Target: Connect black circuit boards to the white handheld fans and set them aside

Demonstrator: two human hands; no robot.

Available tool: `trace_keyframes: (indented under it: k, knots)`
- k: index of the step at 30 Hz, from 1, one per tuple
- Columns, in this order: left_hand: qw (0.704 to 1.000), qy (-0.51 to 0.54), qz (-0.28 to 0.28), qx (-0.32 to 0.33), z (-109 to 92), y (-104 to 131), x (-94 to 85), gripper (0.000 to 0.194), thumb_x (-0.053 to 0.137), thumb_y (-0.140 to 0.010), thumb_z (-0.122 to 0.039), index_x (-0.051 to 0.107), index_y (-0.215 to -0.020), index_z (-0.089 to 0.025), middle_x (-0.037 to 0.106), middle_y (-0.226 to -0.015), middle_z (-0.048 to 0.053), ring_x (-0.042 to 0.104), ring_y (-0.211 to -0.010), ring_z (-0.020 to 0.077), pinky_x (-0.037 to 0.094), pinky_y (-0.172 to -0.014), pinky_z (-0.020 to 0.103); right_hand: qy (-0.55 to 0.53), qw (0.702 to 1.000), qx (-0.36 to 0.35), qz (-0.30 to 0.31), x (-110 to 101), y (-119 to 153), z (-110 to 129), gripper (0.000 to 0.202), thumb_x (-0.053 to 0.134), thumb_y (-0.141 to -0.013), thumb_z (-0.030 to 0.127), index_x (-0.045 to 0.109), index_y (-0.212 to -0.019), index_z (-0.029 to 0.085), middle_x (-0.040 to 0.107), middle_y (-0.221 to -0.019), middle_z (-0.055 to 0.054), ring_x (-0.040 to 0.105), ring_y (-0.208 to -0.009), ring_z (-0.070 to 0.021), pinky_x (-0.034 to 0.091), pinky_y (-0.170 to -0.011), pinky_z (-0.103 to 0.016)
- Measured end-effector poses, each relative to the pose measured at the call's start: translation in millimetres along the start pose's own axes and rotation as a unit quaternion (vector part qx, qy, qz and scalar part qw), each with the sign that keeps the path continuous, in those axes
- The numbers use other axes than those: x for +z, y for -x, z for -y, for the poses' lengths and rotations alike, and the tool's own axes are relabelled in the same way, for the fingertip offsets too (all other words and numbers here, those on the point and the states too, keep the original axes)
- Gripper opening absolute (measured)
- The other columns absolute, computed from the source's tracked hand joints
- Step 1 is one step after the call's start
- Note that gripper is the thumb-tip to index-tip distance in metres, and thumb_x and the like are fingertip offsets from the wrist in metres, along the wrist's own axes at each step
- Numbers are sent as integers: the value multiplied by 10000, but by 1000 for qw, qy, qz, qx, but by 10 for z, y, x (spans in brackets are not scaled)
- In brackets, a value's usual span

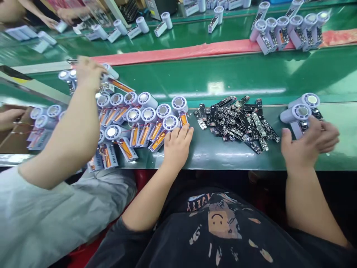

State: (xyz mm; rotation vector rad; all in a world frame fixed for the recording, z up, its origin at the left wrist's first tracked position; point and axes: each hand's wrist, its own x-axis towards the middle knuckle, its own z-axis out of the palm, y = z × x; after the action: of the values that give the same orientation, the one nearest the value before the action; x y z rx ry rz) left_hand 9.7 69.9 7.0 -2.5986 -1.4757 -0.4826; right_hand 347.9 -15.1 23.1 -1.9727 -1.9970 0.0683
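My left hand (177,147) lies at the front of a cluster of pale lilac handheld fans. Its fingers are bent over the lower end of a handheld fan (183,118) whose orange battery shows; the thumb is hidden. On the right, my right hand (306,145) is open, thumb apart from the fingers, just in front of two handheld fans (299,112) lying side by side. Whether it touches their handles I cannot tell. Between my hands is a loose heap of small black circuit boards (240,121).
A co-worker's arm (68,130) reaches across the fans at left. Another hand (11,118) shows by a cardboard box (13,136). Beyond the green bench (178,82) runs a red strip (181,52), with several fans (290,31) at back right. More people work at upper left.
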Motion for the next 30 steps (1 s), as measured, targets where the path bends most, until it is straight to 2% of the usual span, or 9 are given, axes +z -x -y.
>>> trace_keyframes:
  k: [6,9,12,16,20,22,26,28,30]
  knots:
    - [998,11,24,60,56,-259,51,324,425,-971,-166,678,-1102,-322,702,-1229,57,610,-1037,265,436,-857,467,29,999,-23,-35,266,-78,507,218,596,-894,389,710,-1014,247,663,-997,-101,521,-968,-296,325,-813,-418]
    - [989,13,43,138,-98,-229,-46,334,447,-969,-146,671,-1157,-306,702,-1231,62,614,-1055,253,442,-900,445,70,996,-13,-55,385,-95,594,251,537,-933,361,690,-1074,222,684,-1025,-100,539,-951,-291,326,-824,-428]
    - [975,10,18,222,-356,-74,-152,304,474,-975,-151,658,-1186,-267,720,-1182,60,626,-1043,223,442,-941,403,52,996,-5,-67,393,-114,565,242,490,-955,301,700,-1050,229,704,-994,-84,572,-924,-274,344,-826,-428]
    - [957,10,-17,290,-645,115,-197,232,525,-978,-174,647,-1166,-231,745,-1095,18,640,-993,186,433,-979,371,-113,989,40,-91,323,-135,478,226,502,-947,333,699,-988,229,703,-960,-81,621,-890,-249,439,-821,-415]
    - [946,51,-27,318,-672,211,-219,185,537,-968,-180,646,-1114,-212,757,-1014,-6,651,-958,175,412,-1046,392,-315,939,130,-55,258,-99,479,207,557,-908,380,664,-998,227,691,-915,-47,630,-768,-198,504,-709,-352]
    - [949,114,-42,291,-608,278,-275,199,552,-942,-164,629,-1120,-210,756,-1028,-1,651,-968,175,423,-1050,393,-370,924,97,-2,205,-52,555,175,580,-898,356,666,-965,219,684,-883,-37,629,-753,-180,505,-690,-329]
    - [935,261,-157,185,-501,448,-472,293,618,-856,-183,592,-1146,-209,731,-1015,51,643,-947,196,500,-947,377,-363,908,-136,163,84,68,857,140,560,-924,246,696,-923,210,671,-827,-32,624,-773,-157,495,-717,-306]
    - [937,322,-53,128,-487,499,-551,377,615,-869,-262,569,-1237,-198,713,-1137,104,655,-1036,234,529,-914,386,-331,897,-211,202,62,114,1009,176,524,-943,214,700,-935,204,662,-820,-35,619,-781,-161,486,-713,-315]
    - [909,388,137,67,-470,518,-568,380,547,-919,-279,571,-1291,-206,713,-1191,105,677,-1060,240,548,-894,381,-326,898,-229,188,75,127,1101,161,539,-947,240,695,-956,201,660,-857,-42,616,-809,-171,488,-728,-329]
